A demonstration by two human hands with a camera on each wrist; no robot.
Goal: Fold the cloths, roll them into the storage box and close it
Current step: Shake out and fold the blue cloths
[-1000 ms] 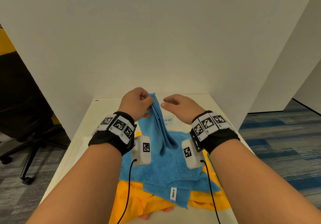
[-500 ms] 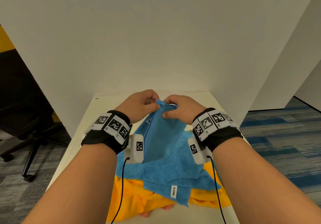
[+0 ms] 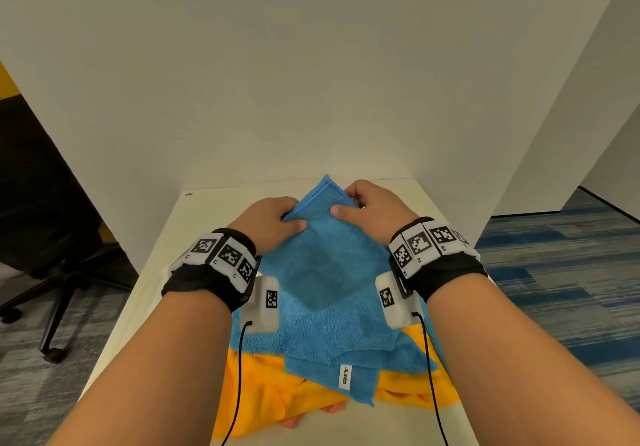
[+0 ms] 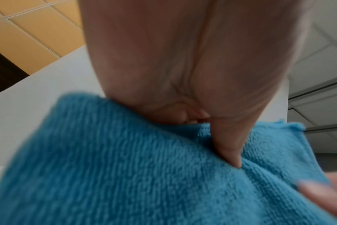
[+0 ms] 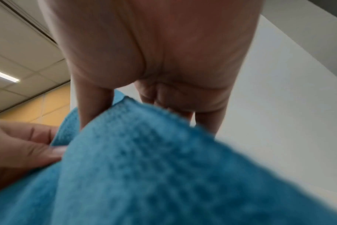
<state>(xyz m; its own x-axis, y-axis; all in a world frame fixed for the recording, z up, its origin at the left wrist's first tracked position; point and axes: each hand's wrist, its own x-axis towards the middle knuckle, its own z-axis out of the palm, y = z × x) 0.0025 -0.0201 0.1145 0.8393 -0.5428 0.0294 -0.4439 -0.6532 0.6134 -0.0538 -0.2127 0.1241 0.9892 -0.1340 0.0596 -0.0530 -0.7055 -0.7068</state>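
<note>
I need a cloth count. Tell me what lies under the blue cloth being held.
Under the held blue cloth lies a second blue cloth, then an orange cloth. Whatever is beneath them is covered.

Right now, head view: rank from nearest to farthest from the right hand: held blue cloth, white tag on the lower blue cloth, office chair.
1. Held blue cloth: pinched by the right hand at its top edge.
2. White tag: lower down, near the table's front.
3. Office chair: far left, on the floor.
</note>
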